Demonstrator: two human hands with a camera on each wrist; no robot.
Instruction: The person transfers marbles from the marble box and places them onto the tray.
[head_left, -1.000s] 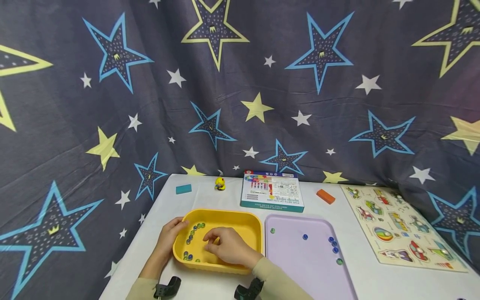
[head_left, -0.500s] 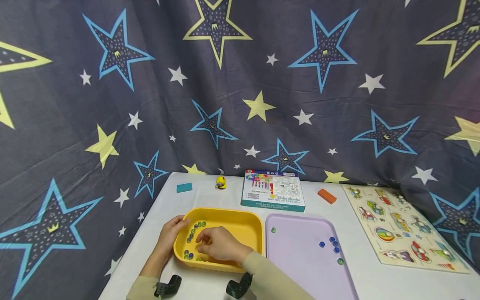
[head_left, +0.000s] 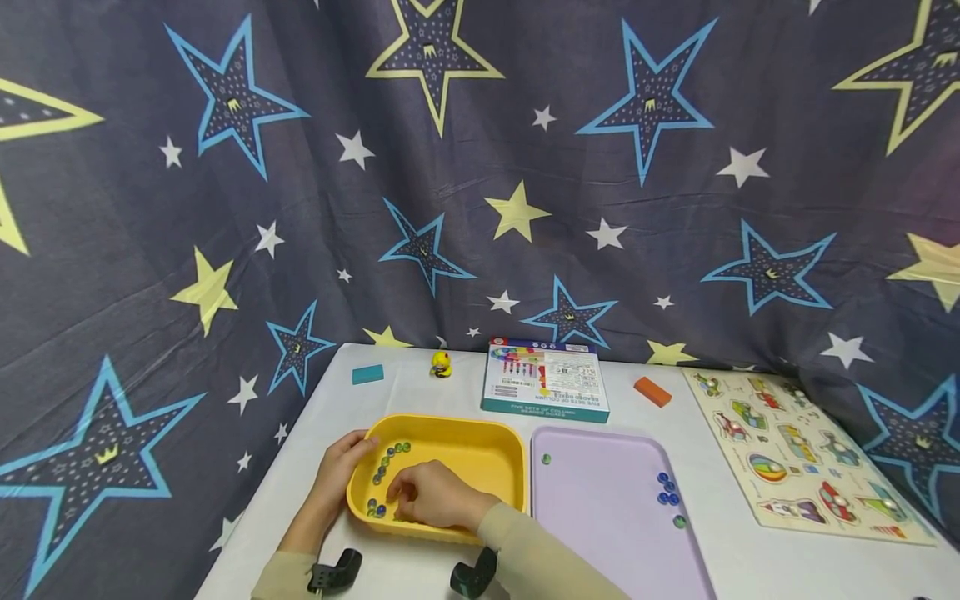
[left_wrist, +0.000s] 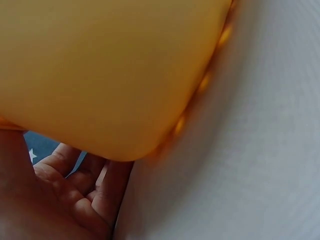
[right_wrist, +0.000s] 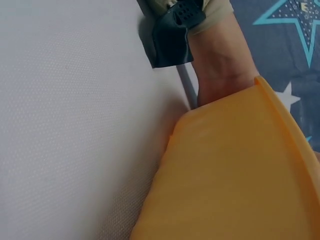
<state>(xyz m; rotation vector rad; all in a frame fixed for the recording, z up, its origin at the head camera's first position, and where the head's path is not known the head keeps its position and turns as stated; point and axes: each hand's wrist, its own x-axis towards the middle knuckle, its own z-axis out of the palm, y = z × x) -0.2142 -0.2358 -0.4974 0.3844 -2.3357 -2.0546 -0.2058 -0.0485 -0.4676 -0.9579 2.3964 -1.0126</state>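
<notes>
My left hand (head_left: pixel 335 472) grips the left wall of a yellow tub (head_left: pixel 487 442), thumb at the rim and fingers outside. The left wrist view shows its fingers (left_wrist: pixel 107 192) against the tub's outer wall. Inside the tub, several green and blue glass marbles (head_left: pixel 385 461) run along the left side, with a few more marbles (head_left: pixel 372 507) at the front left corner. My right hand (head_left: pixel 442 496) reaches into the tub with bent fingers pointing down beside that corner. Its fingertips are partly hidden, so a marble between them cannot be made out.
A lilac tray (head_left: pixel 592 533) adjoins the tub's right, holding several blue marbles (head_left: pixel 668 490) and two green ones. Behind are a teal block (head_left: pixel 367 374), a yellow duck (head_left: pixel 441 364), a boxed bead set (head_left: pixel 545 382) and an orange block (head_left: pixel 652 392). A puzzle board (head_left: pixel 810 458) lies right.
My right hand has shifted left and lower in the tub, covering a green marble by the front wall. A blue marble has rolled right across the lilac tray to the others. The left hand stays put.
</notes>
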